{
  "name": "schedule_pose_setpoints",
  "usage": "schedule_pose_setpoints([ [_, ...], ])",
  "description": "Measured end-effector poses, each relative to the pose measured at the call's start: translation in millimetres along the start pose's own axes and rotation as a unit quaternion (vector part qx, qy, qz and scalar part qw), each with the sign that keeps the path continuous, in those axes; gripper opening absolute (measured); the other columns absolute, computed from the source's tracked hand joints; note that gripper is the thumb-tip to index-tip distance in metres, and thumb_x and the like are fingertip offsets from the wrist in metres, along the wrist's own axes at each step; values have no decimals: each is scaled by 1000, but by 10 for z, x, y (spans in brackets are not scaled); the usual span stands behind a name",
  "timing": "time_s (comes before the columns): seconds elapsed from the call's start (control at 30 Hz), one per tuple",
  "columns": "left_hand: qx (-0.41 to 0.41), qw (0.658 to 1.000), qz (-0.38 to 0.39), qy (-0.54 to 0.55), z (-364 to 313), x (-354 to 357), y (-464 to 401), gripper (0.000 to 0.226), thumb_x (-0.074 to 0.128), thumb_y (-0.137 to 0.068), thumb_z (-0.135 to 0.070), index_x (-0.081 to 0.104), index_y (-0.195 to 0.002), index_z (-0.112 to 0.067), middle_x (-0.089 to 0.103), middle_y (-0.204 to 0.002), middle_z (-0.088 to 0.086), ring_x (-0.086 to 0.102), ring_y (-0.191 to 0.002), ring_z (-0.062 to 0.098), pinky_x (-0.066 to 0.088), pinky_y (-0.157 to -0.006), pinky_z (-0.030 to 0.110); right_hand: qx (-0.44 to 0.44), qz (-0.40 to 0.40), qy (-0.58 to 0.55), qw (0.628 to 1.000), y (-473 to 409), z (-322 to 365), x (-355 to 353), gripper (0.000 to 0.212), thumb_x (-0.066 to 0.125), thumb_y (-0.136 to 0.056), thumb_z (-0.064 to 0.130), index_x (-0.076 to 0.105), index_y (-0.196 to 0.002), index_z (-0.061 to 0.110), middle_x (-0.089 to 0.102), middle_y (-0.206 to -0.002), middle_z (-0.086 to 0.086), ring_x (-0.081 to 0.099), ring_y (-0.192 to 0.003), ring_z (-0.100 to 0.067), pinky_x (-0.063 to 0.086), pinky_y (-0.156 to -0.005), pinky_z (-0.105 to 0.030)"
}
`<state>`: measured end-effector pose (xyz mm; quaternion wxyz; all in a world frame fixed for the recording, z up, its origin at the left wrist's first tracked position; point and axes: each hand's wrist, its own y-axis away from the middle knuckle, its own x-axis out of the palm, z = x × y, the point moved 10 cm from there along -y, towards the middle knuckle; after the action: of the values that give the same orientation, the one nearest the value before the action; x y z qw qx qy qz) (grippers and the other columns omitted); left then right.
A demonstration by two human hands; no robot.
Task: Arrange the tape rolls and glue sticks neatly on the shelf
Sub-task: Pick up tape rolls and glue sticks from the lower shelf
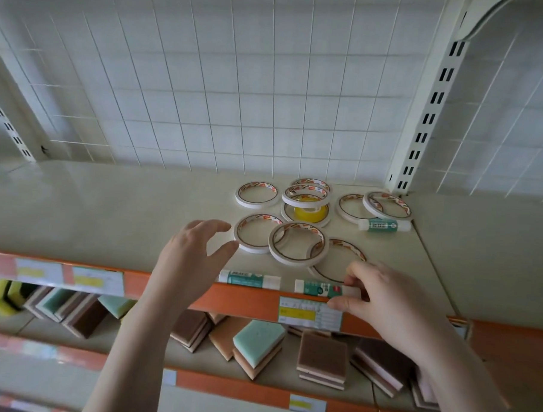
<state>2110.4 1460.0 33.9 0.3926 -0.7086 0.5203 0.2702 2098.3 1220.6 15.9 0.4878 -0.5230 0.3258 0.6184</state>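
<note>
On shelf (108, 205) | right hand (384, 299) pinches glue stick (319, 289) | left hand (193, 255) spread | labels unreadable

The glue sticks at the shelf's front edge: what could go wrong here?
1. The loose glue stick lies along the shelf edge; a brush from the left hand might roll it off.
2. The right hand pinches the other glue stick near one end, so it could slip.
</note>
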Motion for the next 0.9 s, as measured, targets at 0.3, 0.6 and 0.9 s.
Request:
schedule_pose_setpoints([
  [0.3,24,1000,18,5,-38,87,-35,30,59,-88,-35,60,-118,-28,58,-118,-6,52,-99,11,40,-83,26,19,8,-14,1000,-10,-59,23,41,56,-79,62,48,-98,26,54,-94,15,51,-80,-2,37,-61,-13],
  [0.6,61,993,99,27,-118,283,-34,22,61,-86,-34,65,-108,-30,64,-97,-14,58,-86,-3,46,-83,23,29,-20,-180,983,3,-126,56,28,74,-73,41,47,-80,36,59,-80,17,54,-76,2,45,-64,-17],
  [0.9,120,966,219,67,-402,554,44,12,73,-78,-29,71,-88,-36,65,-79,-11,57,-74,3,45,-70,13,0,-170,-289,942,44,-345,-176,26,77,-73,19,60,-83,37,60,-79,8,53,-77,-4,38,-60,-10],
])
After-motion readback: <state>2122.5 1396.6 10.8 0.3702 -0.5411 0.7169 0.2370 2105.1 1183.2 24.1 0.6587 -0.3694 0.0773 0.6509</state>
